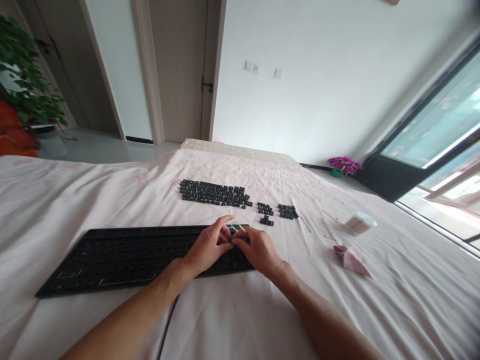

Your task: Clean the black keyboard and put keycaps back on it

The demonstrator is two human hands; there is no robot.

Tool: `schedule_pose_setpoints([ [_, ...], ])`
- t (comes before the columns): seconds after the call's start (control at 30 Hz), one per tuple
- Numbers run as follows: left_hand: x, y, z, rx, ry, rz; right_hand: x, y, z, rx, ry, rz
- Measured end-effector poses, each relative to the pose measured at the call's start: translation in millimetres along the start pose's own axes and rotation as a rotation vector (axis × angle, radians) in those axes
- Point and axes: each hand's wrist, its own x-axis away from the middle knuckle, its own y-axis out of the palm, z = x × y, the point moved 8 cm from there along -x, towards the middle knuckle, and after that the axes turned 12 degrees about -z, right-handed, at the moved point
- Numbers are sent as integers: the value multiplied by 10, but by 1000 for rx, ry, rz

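Note:
A black keyboard [123,255] with most of its keycaps off lies on the sheet in front of me. My left hand [212,241] is pinched over its right end. Right beside it, my right hand [258,248] is closed, its thumb almost touching my left thumb. Thin shiny metal wires [236,227] stick up from between the fingers of both hands. Their lower ends are hidden by my fingers. Beyond the keyboard, loose black keycaps [213,193] lie in rows, with smaller groups of keycaps [288,211] to the right.
To the right are a tub of cotton swabs [360,223], several loose swabs [306,224] and a crumpled pink cloth [351,261]. A cable [168,320] runs towards me from the keyboard. The pale bedsheet [240,320] has folds. Doors, a wall and plants stand beyond the bed.

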Motion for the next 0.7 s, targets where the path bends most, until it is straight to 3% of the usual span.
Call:
schedule_pose_setpoints([
  [0.13,-2,38,-16,-4,-19,-26,-14,-5,116,-90,58,-13],
  [0.23,-3,43,-30,-34,-41,-23,-32,-219,294,-85,91,86],
  [0.33,-6,36,-28,-104,-38,-9,-19,-542,647,-45,165,202],
  [0.47,-15,45,-29,-167,-20,-10,114,-964,1272,121,375,323],
  [0.57,-18,54,-28,-193,-16,-18,227,-1104,1626,179,492,325],
  [0.7,-13,60,-15,-218,-22,-30,297,-1115,1795,205,511,317],
])
